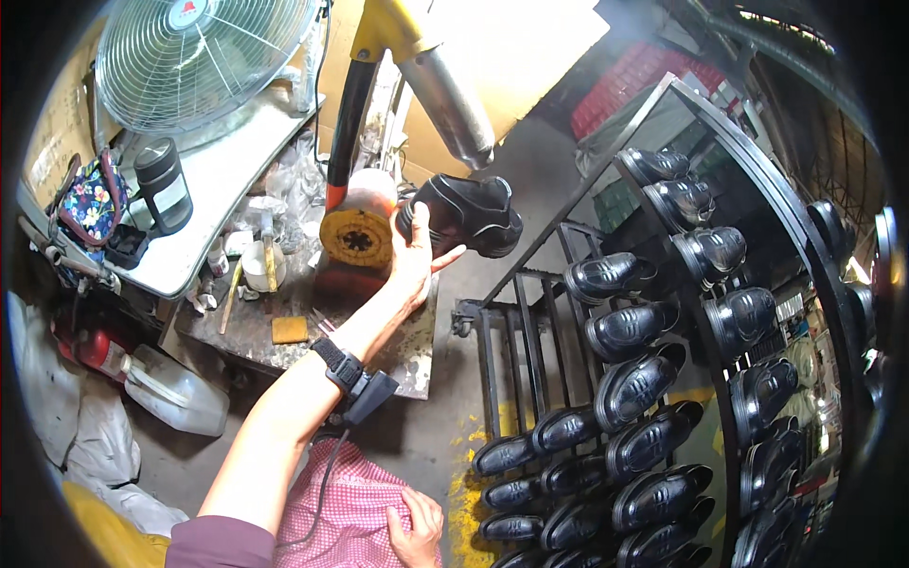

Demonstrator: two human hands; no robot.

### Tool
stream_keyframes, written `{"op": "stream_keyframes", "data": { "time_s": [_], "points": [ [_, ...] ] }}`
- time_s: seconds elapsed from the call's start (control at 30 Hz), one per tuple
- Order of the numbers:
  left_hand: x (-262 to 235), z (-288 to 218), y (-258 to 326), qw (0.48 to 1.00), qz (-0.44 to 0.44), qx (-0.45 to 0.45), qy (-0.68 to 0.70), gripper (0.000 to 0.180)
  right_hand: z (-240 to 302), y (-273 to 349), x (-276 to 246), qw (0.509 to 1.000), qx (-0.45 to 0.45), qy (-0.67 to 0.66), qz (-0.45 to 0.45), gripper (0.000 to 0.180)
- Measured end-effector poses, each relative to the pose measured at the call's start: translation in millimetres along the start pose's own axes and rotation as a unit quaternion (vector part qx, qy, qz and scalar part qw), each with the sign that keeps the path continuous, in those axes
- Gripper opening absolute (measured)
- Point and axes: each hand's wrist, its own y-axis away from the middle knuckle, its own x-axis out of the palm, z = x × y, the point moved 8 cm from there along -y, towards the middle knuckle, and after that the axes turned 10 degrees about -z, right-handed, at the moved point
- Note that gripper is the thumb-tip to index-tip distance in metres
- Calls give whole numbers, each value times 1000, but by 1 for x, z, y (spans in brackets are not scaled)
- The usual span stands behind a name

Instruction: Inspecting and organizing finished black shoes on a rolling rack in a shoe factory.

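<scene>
A black leather shoe [469, 210] is held up by my left hand [413, 254], with the thumb and fingers closed around one end. Just above the shoe is the metal nozzle [445, 104] of a yellow-and-black hot air gun, angled down toward it with a small gap between. Close to my left wrist, on the bench, sits a round yellow part [355, 237] with a dark centre. My right hand [417, 528] lies on the pink checked cloth over my lap, fingers stretched out and holding nothing.
Racks on the right carry several black shoes [644, 386]. A worn workbench [227, 327] holds a yellow sponge [290, 329] and a white pot [260, 265] with a brush. A large fan [199, 57] and a bottle [163, 187] stand on the white table.
</scene>
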Motion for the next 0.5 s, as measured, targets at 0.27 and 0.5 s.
{"op": "stream_keyframes", "data": {
  "time_s": [0.27, 0.5],
  "points": [
    [6, -9, -2, 1000, 18, 10, -8, 56, 9, 1, -1, 1000, -13, 0, -17, 28],
    [-39, -27, 26, 997, -9, -11, -77, 59, 0, 12, 4, 1000, 0, -2, 10, 36]
  ]
}}
